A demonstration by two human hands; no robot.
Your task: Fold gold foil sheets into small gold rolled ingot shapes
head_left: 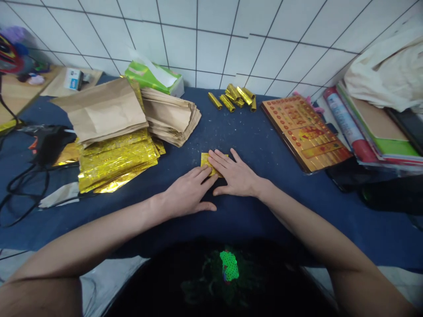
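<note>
A small piece of gold foil paper (205, 158) lies flat on the dark blue cloth, partly covered by both hands. My left hand (188, 191) presses its fingertips on the paper's lower part, thumb stretched out to the side. From the right, my right hand (236, 174) lies flat across the paper with its fingers spread. The fingertips of the two hands meet over the paper, hiding much of it. Beyond the hands sits a small heap of rolled gold foil tubes (236, 96).
Gold foil sheets (115, 163) and brown paper sheets (105, 110) are stacked at left, near a black glue gun (53, 143) with its cord. A green tissue pack (152, 77) stands by the tiled wall. An orange-gold box (306, 132) lies at right, beside stacked books (380, 127).
</note>
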